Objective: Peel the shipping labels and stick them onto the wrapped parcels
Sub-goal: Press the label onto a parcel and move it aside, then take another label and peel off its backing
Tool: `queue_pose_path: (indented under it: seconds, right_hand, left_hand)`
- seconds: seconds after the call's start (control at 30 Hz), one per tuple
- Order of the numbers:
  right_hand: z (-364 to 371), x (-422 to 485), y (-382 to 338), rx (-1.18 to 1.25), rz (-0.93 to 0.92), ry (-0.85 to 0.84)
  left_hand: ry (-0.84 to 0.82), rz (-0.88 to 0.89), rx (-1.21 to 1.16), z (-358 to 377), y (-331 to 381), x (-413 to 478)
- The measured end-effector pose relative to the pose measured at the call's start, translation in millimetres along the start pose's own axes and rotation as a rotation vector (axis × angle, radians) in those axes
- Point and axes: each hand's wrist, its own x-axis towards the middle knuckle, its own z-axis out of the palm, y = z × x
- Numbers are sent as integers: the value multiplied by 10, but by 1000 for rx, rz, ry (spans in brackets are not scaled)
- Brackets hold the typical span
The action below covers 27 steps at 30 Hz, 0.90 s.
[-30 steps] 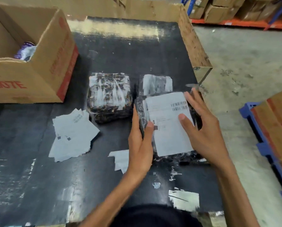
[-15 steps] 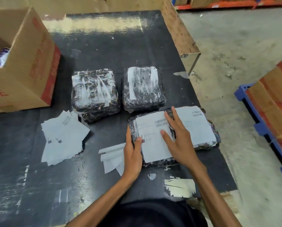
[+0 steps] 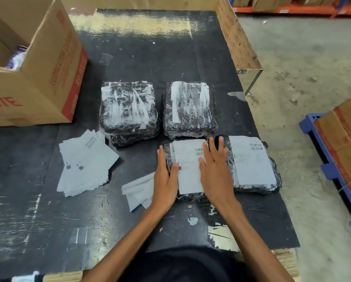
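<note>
- The left hand (image 3: 165,179) lies along the left edge of the nearest parcel (image 3: 191,197). Its fingers are straight and close together, pointing away from the person, and the thumb rests on the left margin of the shipping label (image 3: 189,171).
- The right hand (image 3: 215,176) is flat, palm down, on the right side of that same label, with fingers spread and pointing forward and the thumb angled inward over the paper.
- Both forearms reach forward from the bottom of the view and converge on this parcel, which sits on the black desk (image 3: 150,47) near the person.
- Just beside it on the right lies a second parcel (image 3: 277,171) with a label (image 3: 252,161) already on top.
- Behind them, two more wrapped parcels (image 3: 128,112) (image 3: 191,110) sit side by side without fresh labels.
- A loose stack of labels (image 3: 85,165) lies to the left, and some blank white paper sheets (image 3: 139,190) sit beside the left wrist.
- An open cardboard box (image 3: 34,74) stands at the far left.
</note>
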Motion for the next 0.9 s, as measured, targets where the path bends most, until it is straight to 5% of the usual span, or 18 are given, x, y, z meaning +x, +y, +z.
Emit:
queue_pose_path:
  seconds: [0.2, 0.3, 0.43, 0.6, 0.9]
  right_hand:
    - [-97, -37, -496, 232, -209, 274]
    - [8, 134, -1034, 287, -236, 115]
    - [437, 429, -1557, 199, -184, -185]
    - [920, 615, -1836, 91, -100, -325]
    - [826, 620, -1798, 204, -158, -266]
  left_hand:
    - [87, 149, -29, -493, 231, -136]
    - [325, 130, -75, -968, 230, -204]
    - [613, 5, 207, -1521, -178, -128]
    - [605, -129, 430, -1784, -524, -71]
    - [532, -137, 717, -1741, -609, -74]
